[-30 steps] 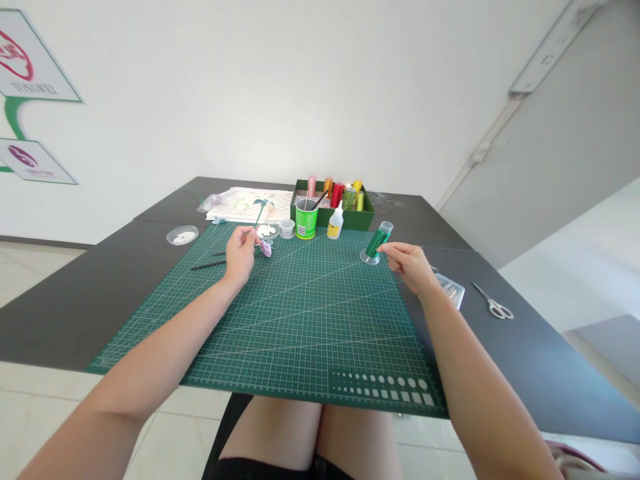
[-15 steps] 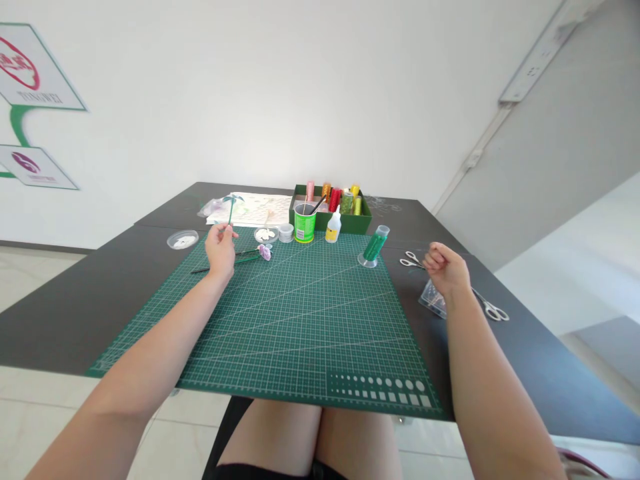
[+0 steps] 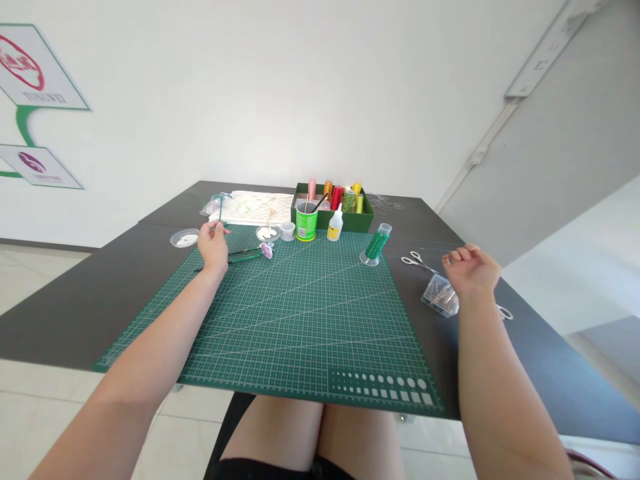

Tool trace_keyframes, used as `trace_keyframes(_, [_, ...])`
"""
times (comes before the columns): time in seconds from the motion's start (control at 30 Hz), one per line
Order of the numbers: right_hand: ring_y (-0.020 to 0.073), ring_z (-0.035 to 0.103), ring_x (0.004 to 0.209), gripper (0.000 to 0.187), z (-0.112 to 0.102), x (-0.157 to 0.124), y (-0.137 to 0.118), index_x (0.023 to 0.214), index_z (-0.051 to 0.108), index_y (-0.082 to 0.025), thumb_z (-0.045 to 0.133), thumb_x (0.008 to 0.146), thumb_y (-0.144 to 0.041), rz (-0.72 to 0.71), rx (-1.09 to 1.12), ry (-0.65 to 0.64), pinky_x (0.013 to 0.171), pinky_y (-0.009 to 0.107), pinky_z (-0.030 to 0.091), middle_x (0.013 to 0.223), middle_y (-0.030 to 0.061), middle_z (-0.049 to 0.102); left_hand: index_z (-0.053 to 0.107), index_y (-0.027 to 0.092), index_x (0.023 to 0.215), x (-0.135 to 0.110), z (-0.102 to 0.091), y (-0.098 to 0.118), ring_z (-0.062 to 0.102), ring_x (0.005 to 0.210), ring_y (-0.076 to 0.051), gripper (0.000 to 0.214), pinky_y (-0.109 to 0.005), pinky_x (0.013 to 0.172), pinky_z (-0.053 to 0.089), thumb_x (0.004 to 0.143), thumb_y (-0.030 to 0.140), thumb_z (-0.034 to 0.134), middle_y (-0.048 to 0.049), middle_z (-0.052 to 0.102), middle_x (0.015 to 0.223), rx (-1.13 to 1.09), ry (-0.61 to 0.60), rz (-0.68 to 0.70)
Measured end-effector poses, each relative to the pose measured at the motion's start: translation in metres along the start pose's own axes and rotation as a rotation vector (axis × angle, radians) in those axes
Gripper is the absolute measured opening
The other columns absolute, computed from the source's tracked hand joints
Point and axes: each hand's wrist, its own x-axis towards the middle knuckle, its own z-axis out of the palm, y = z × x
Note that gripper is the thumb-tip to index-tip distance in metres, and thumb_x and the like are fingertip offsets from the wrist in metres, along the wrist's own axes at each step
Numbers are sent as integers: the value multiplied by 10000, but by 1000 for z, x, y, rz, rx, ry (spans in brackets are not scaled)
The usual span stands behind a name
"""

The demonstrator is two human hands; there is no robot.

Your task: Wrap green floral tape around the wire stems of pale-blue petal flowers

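My left hand (image 3: 213, 247) is closed in a pinch around a thin green flower stem (image 3: 221, 209), held upright with small blue-green leaves at its top. Below that hand, a lilac flower (image 3: 267, 250) on a green stem lies on the cutting mat (image 3: 300, 313), beside a dark thin tool partly hidden by my wrist. My right hand (image 3: 471, 270) is raised over the table's right side, fingers curled in. A very faint thread runs left from its fingertips. A green thread spool (image 3: 379, 243) stands tilted on a clear base.
At the back are a green box (image 3: 363, 223) of coloured spools, a green can (image 3: 306, 223) with brushes, a glue bottle (image 3: 335, 225) and dishes of white pieces (image 3: 184, 239). A clear plastic case (image 3: 440, 295) and scissors (image 3: 415, 259) lie near my right hand.
My right hand has moved outward to the right and turned, uncovering more of the clear case. My left hand, with the stem, has shifted slightly left and up.
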Motion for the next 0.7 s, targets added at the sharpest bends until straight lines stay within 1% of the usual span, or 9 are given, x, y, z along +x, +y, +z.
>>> trace_keyframes(0.2, [126,334,574,122,-2,-2,-3,668,450,-189,484,770,-131,5,32,29,603,244,408,618,-37,305,615,154,877,3,-2,0,369,461,-63,33,-207,478,261,895,162,590,44,586,653,-5,33,0])
trace_keyframes(0.33, [117,345,573,113,0,-4,-6,685,433,-201,514,750,-159,-21,23,7,629,257,440,640,-49,293,608,156,875,5,-3,-1,359,452,-58,33,-203,478,257,897,154,584,48,587,654,-9,42,-5])
trace_keyframes(0.43, [116,345,569,123,1,-5,-11,700,407,-217,524,731,-198,-59,-30,-18,648,266,464,645,-59,278,602,161,874,7,-4,-2,342,442,-51,29,-199,472,246,899,162,588,53,587,656,-8,44,-9])
trace_keyframes(0.5, [118,331,556,139,2,-4,-13,691,383,-227,518,723,-224,-79,-110,-33,650,275,472,627,-63,263,597,162,877,8,-4,-3,343,441,-50,26,-200,469,241,900,166,588,52,588,660,-9,49,-13])
trace_keyframes(0.57, [120,311,535,159,0,-2,-13,667,373,-234,521,721,-245,-86,-237,-48,636,289,470,592,-66,255,591,163,878,9,-4,-4,340,440,-48,23,-201,467,239,900,168,588,53,587,664,-8,60,-17])
trace_keyframes(0.7, [124,275,489,182,-8,4,-7,617,403,-250,541,736,-266,-127,-610,-44,564,317,415,509,-74,258,585,167,867,9,-4,-7,331,446,-45,43,-200,469,237,892,189,613,57,577,669,-1,73,-15])
